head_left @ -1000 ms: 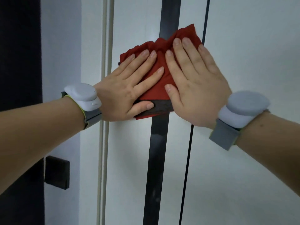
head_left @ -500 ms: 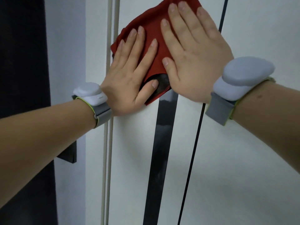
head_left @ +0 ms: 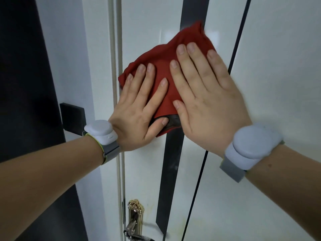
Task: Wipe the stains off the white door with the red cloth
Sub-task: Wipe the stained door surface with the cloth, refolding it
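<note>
Two flat hands are pressing crumpled red fabric cloth (head_left: pixel 166 54) onto glossy white door (head_left: pixel 260 66).
Left hand (head_left: pixel 137 108), right hand (head_left: pixel 208 105): fingers straight, gripping nothing, pinning it near door's left edge, spreading scrub pressure.

We see the red cloth (head_left: pixel 191 38) as soft, matt fabric, creased. The white door (head_left: pixel 278 75) is smooth and glossy; its dark strip (head_left: pixel 171 171) looks shiny, with dull smudges. At the door's lower left edge the handle plate (head_left: pixel 135 213) looks like polished golden metal.
</note>
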